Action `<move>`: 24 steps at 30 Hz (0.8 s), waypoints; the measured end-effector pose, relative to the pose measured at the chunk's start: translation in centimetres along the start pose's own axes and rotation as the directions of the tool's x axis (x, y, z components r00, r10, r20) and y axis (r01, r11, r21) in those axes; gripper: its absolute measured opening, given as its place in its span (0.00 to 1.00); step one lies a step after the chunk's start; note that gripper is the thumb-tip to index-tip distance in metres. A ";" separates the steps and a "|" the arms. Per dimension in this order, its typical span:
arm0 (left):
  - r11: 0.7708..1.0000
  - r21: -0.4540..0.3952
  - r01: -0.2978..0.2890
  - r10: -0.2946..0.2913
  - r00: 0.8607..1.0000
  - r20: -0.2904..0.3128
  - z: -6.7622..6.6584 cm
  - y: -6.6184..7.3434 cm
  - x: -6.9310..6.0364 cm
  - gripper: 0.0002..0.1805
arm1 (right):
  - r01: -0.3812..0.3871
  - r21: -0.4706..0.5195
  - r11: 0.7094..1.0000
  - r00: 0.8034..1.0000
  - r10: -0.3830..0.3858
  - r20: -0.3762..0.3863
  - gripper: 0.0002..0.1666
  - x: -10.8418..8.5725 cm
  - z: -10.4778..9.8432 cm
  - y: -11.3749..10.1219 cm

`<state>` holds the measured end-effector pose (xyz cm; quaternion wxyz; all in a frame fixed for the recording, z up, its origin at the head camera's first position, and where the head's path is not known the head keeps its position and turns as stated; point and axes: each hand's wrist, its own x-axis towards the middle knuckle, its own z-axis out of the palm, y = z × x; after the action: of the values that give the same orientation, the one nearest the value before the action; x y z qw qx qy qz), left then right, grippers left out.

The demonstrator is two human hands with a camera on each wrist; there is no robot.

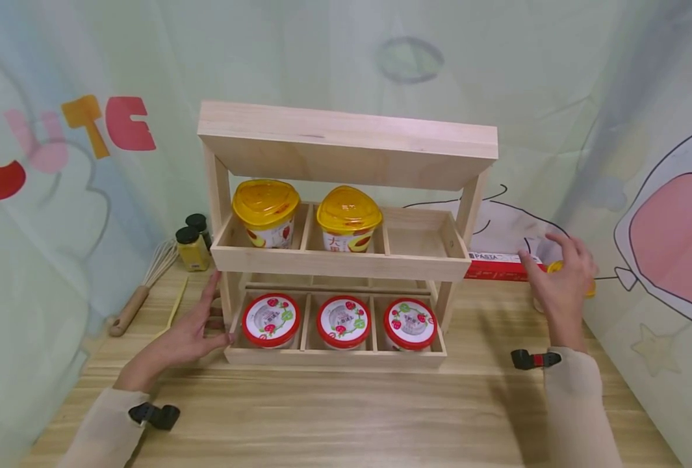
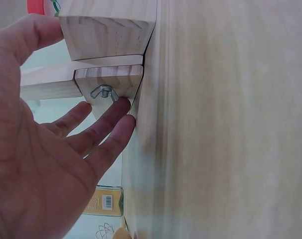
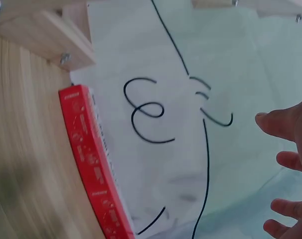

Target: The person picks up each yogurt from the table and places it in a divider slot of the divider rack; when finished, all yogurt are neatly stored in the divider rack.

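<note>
A two-tier wooden rack stands on the table. My left hand touches its lower left end, thumb on the tray and fingers loosely spread near a wing nut. The upper tray holds two yellow-lidded cups, a left cup and a middle cup; its right compartment is bare. In the lower tray sit three red-rimmed tubs: left, middle and right. My right hand is raised with parted fingers, holding nothing. Partly hidden behind it is another yellow-lidded container.
A red pasta box lies by the back curtain, right of the rack. To the left are a whisk, a yellow jar, a second black-lidded jar and a thin yellow utensil. Printed curtains enclose the table.
</note>
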<state>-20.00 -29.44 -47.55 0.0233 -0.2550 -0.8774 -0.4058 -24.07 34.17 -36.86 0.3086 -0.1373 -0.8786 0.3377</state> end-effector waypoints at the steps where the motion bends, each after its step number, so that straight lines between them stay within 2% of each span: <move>1: 1.000 0.002 -0.001 0.001 1.000 0.001 0.0 0.0 0.0 0.74 | -0.008 -0.011 1.000 1.000 0.008 0.005 0.39 0.3 0.1 0.4; 12: 1.000 0.007 -0.007 0.007 1.000 0.007 0.1 -0.1 0.0 0.75 | -0.081 -0.059 0.995 0.994 0.085 0.063 0.42 2.2 -0.1 2.6; 24: 1.000 -0.001 0.008 -0.008 1.000 0.009 0.0 0.1 0.0 0.75 | -0.121 -0.118 0.985 0.989 0.130 0.071 0.42 4.2 0.6 5.4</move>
<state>-19.97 -29.41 -47.45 0.0174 -0.2534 -0.8783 -0.4051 -27.55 39.70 -38.98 0.2434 -0.1966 -0.8974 0.3111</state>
